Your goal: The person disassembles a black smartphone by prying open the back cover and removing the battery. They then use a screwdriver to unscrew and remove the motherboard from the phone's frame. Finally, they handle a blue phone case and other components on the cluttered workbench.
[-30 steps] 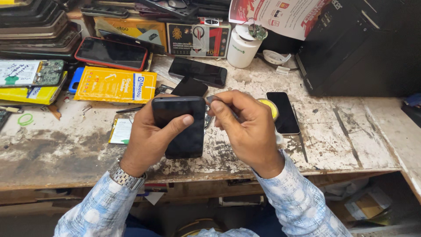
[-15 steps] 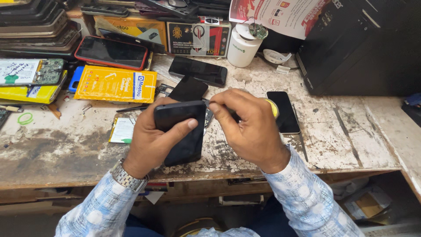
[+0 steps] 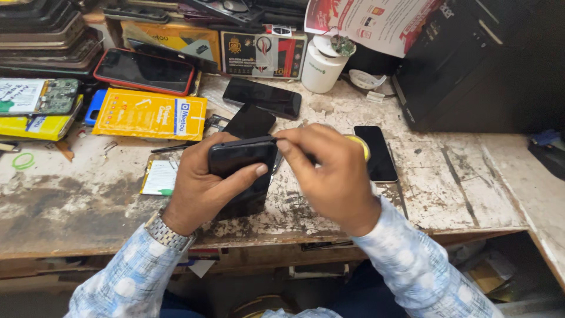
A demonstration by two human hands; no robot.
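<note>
Phone [image 3: 241,171], black, held above the near middle of the tabletop [image 3: 76,206]: we log it in the left hand [image 3: 203,188], whose grip is closed around the body, thumb across the near face and fingers wrapped behind. It sits tilted, its upper edge raised toward the right hand [image 3: 332,176].

Right hand: grip pinched shut, fingertips [image 3: 285,144] at the phone's upper right corner (we cannot tell what, if anything, sits between them; a thin dark sliver shows there, too small to name). Both wrists carry pale blue patterned sleeves; the left wears a metal watch [image 3: 168,232].

Surroundings, as we count them:
- Second black phone [image 3: 376,152], flat on the tabletop just right of the right hand.
- Yellow round item [image 3: 360,144], mostly hidden behind that hand.
- Two dark phones, one [image 3: 262,97] far of the hands, another [image 3: 250,121] nearer and partly under them.
- Yellow flat packet [image 3: 150,115], far left.
- Red-edged phone [image 3: 144,70], farther left.
- White cylindrical tub [image 3: 321,68], far middle.
- Green circuit board [image 3: 56,97], left edge.
- Green rubber band [image 3: 23,161], left, alone on worn paint.
- Black cabinet [image 3: 471,65], far right.
</note>
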